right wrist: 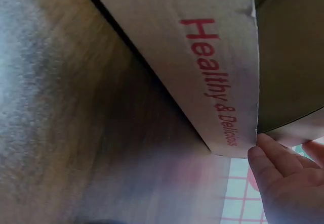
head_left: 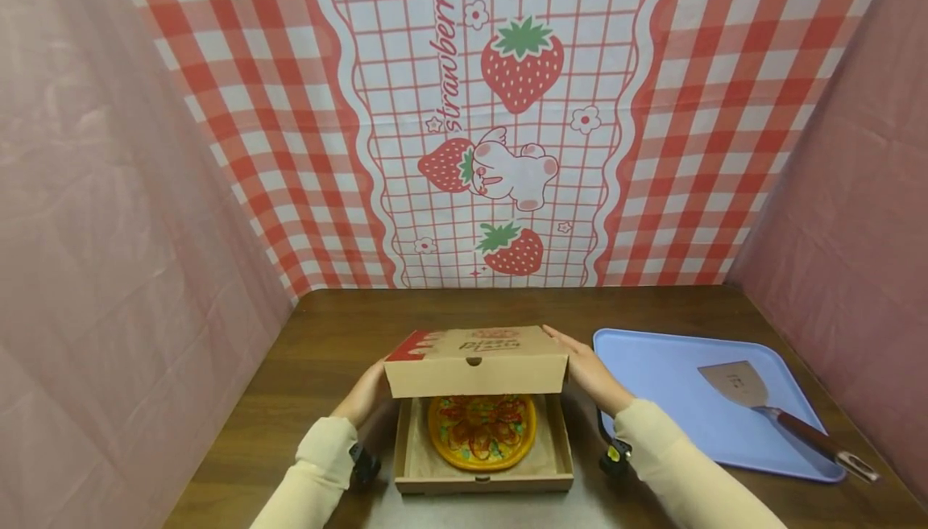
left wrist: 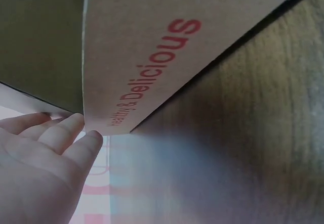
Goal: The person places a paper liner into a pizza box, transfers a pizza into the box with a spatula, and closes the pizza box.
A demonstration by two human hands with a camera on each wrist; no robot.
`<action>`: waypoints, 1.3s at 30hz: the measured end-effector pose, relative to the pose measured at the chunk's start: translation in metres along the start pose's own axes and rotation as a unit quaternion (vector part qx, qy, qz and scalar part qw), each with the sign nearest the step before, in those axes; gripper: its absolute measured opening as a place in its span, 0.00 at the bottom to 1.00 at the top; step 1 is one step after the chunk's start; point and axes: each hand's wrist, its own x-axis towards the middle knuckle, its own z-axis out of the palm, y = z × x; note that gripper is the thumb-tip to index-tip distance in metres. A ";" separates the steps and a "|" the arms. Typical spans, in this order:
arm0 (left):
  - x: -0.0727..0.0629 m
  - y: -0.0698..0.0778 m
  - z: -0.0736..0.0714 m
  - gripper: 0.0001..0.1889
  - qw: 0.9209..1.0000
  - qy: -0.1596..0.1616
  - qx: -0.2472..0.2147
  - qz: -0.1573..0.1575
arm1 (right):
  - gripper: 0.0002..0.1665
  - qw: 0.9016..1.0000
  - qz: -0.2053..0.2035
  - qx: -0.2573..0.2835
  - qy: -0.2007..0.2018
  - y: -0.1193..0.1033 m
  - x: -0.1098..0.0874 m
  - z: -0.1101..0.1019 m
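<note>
A cardboard pizza box stands in front of me in the head view, its printed lid (head_left: 474, 376) tilted partway up. Under the lid, a round pizza (head_left: 484, 452) with red and green toppings lies in the box base (head_left: 482, 484). My left hand (head_left: 368, 392) is at the lid's left side, and my right hand (head_left: 593, 368) is at its right side, fingers along the edge. Both wrist views show nearly straight fingers touching the box near its back corners, beside the side wall (left wrist: 131, 42) lettered "Healthy & Delicious". The left fingertips are hidden in the head view.
On the right side of the brown wooden table (head_left: 290, 432) lies a light blue tray (head_left: 645, 400). A pizza server (head_left: 739, 384) with a dark handle rests on it, the handle reaching past the rim. A strawberry-print cloth (head_left: 500, 191) hangs behind, with pink cloth at both sides.
</note>
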 end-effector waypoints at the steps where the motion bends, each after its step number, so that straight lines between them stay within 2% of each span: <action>1: -0.001 0.001 0.001 0.32 1.000 0.007 0.004 -0.009 | 0.35 1.000 0.001 -0.001 0.002 0.001 -0.001 0.000; 5: -0.004 0.009 0.009 0.35 0.996 0.047 0.025 -0.068 | 0.34 1.000 0.000 -0.016 0.011 0.003 -0.006 0.001; 8: -0.006 0.013 0.013 0.30 0.993 0.068 0.046 -0.084 | 0.32 0.999 -0.010 -0.030 0.012 0.005 -0.009 0.001; 10: -0.008 0.014 0.015 0.28 0.991 0.084 0.058 -0.083 | 0.31 0.999 -0.015 -0.029 0.015 0.006 -0.011 0.001; 17: -0.014 0.015 0.019 0.30 0.988 0.108 0.039 -0.108 | 0.31 1.000 -0.023 -0.016 0.012 0.008 -0.020 0.003; 24: -0.025 0.017 0.024 0.28 0.983 0.126 0.072 -0.110 | 0.32 1.000 -0.025 0.015 0.006 0.007 -0.031 0.003; 29: -0.036 0.022 0.028 0.29 0.985 0.117 0.063 -0.113 | 0.33 0.999 -0.035 0.023 -0.011 0.005 -0.041 0.001; 34: -0.049 0.030 0.026 0.30 0.992 0.060 0.052 -0.095 | 0.32 0.997 -0.065 0.017 -0.029 0.003 -0.049 -0.001; 39: -0.059 0.036 0.027 0.30 0.994 0.032 0.084 -0.060 | 0.31 0.996 -0.073 0.003 -0.058 -0.003 -0.058 -0.005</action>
